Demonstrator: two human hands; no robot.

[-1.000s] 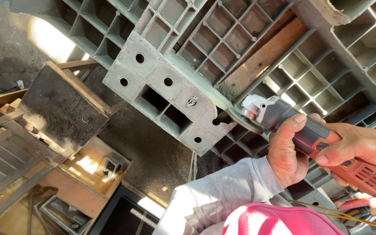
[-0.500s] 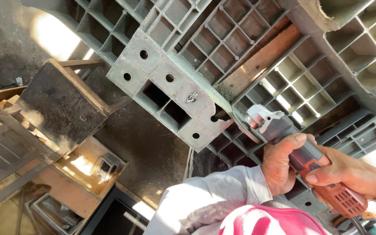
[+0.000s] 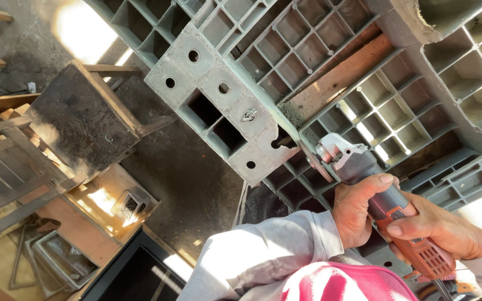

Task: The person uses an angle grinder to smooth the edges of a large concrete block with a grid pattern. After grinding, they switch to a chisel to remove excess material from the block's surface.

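- While both hands grip it, the grinder (image 3: 383,209) points up-left, its disc (image 3: 309,159) at the edge of the grey pallet (image 3: 227,106).
- Left hand (image 3: 358,209) wraps closed around the grinder's front body, near the grey head.
- Right hand (image 3: 444,231) closes around the red rear handle.
- A wooden plank (image 3: 338,78) lies in the pallet's grid, just above the disc.
- A dark board (image 3: 82,120) sits well apart at left.

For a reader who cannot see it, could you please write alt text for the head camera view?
Two bare hands, left hand in front and right hand behind, grip a red and grey angle grinder, its disc at the edge of a grey plastic grid pallet. A dark wooden stool stands at the left.
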